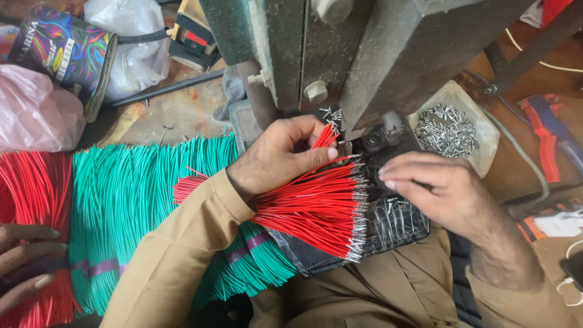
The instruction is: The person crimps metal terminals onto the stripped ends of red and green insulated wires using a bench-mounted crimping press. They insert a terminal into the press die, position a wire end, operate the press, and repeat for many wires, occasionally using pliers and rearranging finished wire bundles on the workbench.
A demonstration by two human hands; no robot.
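My left hand grips a fanned bundle of short red wires with bare metal tips, and pinches one red wire up toward the jaw of a grey metal press. My right hand hovers just right of the wire tips, fingers curled, by the small black die under the press. Whether it pinches a small terminal is hidden. The bundle rests over a black padded mat on my lap.
A thick sheaf of green wires and red wires lies at left, where another person's hand rests. A clear bag of metal terminals sits right of the press. Red-handled pliers, plastic bags and a colourful tin surround them.
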